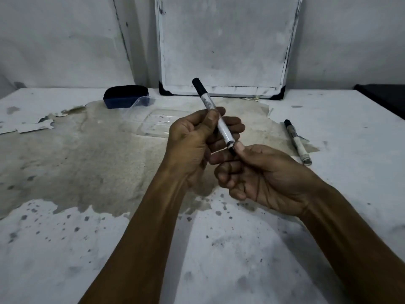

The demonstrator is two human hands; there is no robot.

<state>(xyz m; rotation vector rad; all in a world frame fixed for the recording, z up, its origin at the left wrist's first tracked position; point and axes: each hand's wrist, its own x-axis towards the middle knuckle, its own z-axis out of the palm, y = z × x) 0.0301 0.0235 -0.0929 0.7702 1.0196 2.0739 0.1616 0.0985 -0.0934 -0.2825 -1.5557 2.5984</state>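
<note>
Marker [213, 115] gripped L hand [192, 139], R hand [263, 176] pinching lower end.

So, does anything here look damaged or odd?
Yes. The table has lost its white coating in a big brownish patch, with torn flakes curling at left. The whiteboard behind is smeared with ink.

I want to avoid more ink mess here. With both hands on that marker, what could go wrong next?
1. The right hand pinches only the black lower end of the marker; if it pops loose, ink may stain fingers and the already spotted table.
2. The left hand grips the barrel tilted above the table, so a slip could drop it.
</note>
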